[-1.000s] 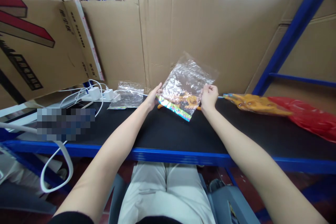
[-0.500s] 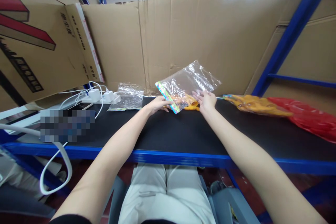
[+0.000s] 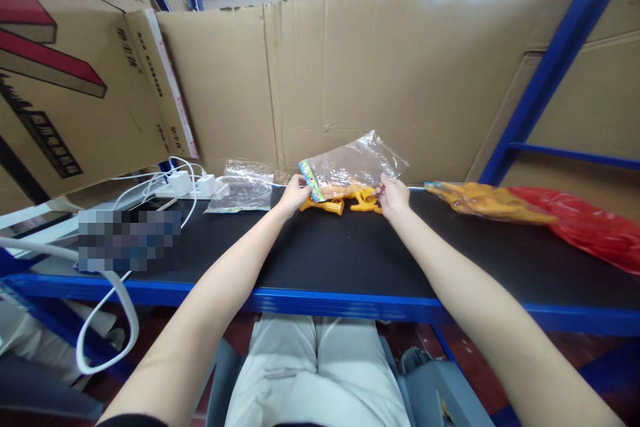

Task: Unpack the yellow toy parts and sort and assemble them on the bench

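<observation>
A clear plastic bag (image 3: 357, 163) with a colourful printed strip along its mouth lies tilted at the back of the black shelf top (image 3: 350, 253). My left hand (image 3: 294, 195) pinches the strip end of the bag. My right hand (image 3: 393, 196) grips the bag's other lower corner. Yellow-orange plastic pieces (image 3: 345, 199) lie on the shelf at the bag's mouth, between my two hands.
A second crumpled clear bag (image 3: 243, 185) lies to the left, beside a white power strip with cables (image 3: 193, 183). An orange bag (image 3: 483, 199) and a red bag (image 3: 587, 227) lie at the right. Cardboard sheets (image 3: 350, 80) wall the back. A blue shelf post (image 3: 550, 67) rises at the right.
The bag was held up facing me, then tipped flat toward the back wall. Both hands lowered with it, and the yellow-orange pieces now lie out on the shelf at its mouth.
</observation>
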{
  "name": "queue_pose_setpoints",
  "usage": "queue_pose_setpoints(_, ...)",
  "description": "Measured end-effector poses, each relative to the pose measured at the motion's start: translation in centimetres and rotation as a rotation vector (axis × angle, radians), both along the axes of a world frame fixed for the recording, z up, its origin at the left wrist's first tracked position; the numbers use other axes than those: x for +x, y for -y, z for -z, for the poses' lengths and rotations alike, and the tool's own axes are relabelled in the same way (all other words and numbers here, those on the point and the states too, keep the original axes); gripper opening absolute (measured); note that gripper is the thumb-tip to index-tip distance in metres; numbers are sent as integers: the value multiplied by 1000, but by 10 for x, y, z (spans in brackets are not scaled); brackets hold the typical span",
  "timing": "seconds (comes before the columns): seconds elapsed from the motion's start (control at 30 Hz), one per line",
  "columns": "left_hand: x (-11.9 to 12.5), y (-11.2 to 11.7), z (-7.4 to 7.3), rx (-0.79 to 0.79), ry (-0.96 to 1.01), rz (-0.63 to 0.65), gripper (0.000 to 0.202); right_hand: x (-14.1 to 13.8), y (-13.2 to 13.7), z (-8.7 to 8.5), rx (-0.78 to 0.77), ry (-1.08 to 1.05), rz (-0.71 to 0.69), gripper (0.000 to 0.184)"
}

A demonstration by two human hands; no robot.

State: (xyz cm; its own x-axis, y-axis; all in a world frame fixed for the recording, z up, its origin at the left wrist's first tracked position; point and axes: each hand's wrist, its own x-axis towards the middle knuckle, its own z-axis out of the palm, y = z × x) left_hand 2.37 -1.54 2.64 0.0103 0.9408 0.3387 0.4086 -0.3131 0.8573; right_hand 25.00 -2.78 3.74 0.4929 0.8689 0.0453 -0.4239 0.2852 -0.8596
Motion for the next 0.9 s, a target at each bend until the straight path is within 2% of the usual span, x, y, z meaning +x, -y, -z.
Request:
queue_pose_setpoints(0.1,-5,1,6,282,-363,-99,73,-1,0,2,8,-3,-34,24)
queue_pose_setpoints(0.17,-7,5,9,320,-585,-77,87,-2,-1,3,21,-1,-59,20)
queue_pose_setpoints(0.33,-2,16,8,360,-907,75,76,-3,3,0,42,18,-130,10)
queue_pose_setpoints(0.43,0,24,-3,486,-937,115,74,-2,6,-4,63,14,-156,8)
queue_pose_setpoints(0.63,7,42,-23,650,-877,78,66,7,6,-8,68,8,-152,18)
queue_pose_setpoints(0.77,5,42,-26,682,-907,-47,64,11,4,-8,64,-2,-129,22)
queue_pose_setpoints(0.9,-8,35,-32,601,-943,-233,66,12,4,-8,57,-40,-105,23)
